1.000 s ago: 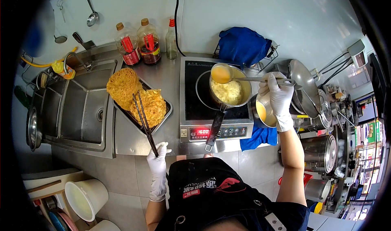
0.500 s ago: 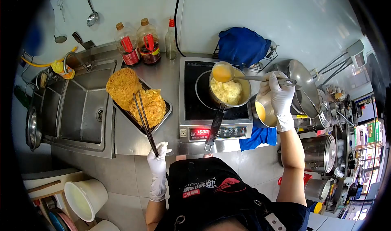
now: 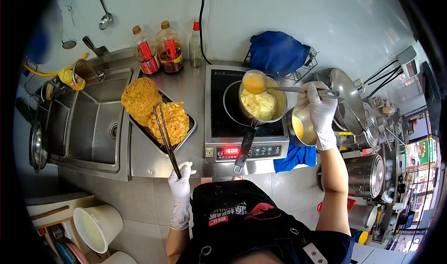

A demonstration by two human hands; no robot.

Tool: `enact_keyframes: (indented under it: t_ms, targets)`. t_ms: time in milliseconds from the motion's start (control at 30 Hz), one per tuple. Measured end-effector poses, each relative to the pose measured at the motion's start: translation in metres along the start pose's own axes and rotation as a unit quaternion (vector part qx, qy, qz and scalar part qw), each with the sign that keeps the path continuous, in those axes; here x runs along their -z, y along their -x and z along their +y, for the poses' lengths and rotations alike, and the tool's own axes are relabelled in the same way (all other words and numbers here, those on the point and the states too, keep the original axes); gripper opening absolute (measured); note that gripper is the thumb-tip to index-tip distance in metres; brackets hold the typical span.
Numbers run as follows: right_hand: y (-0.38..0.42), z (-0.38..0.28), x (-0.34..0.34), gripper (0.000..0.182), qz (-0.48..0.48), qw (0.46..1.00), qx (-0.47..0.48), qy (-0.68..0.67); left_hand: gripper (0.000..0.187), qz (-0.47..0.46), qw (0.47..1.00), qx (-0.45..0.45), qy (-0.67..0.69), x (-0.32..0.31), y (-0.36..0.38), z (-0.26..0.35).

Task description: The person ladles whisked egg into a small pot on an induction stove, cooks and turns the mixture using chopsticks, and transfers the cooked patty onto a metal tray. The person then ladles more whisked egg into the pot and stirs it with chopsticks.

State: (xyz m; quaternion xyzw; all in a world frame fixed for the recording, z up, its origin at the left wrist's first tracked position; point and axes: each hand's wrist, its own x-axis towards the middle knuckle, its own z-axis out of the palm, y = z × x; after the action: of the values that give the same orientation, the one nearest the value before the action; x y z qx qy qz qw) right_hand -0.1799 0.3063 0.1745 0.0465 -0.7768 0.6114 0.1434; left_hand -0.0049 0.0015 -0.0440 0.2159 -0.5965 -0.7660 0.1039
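Observation:
My right hand (image 3: 321, 110), in a white glove, is closed round the handle of a ladle (image 3: 255, 82). Yellow-orange liquid, like beaten egg, fills the ladle's bowl, which hangs over the left rim of a pot. Inside this long-handled pot (image 3: 281, 106) a pale yellow mass froths. Below my right hand stands a metal container (image 3: 310, 134) with more of the liquid. My left hand (image 3: 180, 180), also gloved, grips long dark chopsticks (image 3: 168, 145) near their lower ends. Their far tips rest over golden fried egg cakes (image 3: 170, 123) on a dark tray (image 3: 188, 136).
The pot sits on an induction cooker (image 3: 223, 133) reading 1600. To the left is a steel sink (image 3: 93, 124). Bottles (image 3: 171, 54) stand against the wall. A blue cloth (image 3: 277, 52) covers a wire rack. Large lids and pots (image 3: 365, 175) crowd the right side. A white bucket (image 3: 98, 227) stands lower left.

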Motion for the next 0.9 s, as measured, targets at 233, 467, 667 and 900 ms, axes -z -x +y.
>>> enact_keyframes:
  t_ms: [233, 467, 667, 900]
  targets:
    - [0.0003, 0.0004, 0.0017, 0.018, -0.006, 1.000, 0.005, 0.016, 0.016, 0.001, 1.000, -0.006, -0.008, -0.0013, -0.0013, -0.0017]
    - [0.0019, -0.0021, -0.0001, 0.019, 0.010, 1.000, 0.022, 0.012, 0.017, -0.002, 1.000, -0.011, -0.002, -0.0029, -0.0017, -0.0005]
    - [0.0020, -0.0010, 0.0000, 0.019, 0.018, 1.000, 0.021, 0.004, 0.017, -0.002, 1.000, -0.008, -0.007, -0.0019, -0.0025, -0.0030]
    - [0.0015, -0.0018, 0.0027, 0.018, -0.001, 0.999, 0.025, 0.030, 0.017, 0.003, 1.000, -0.004, -0.008, -0.0016, -0.0029, -0.0045]
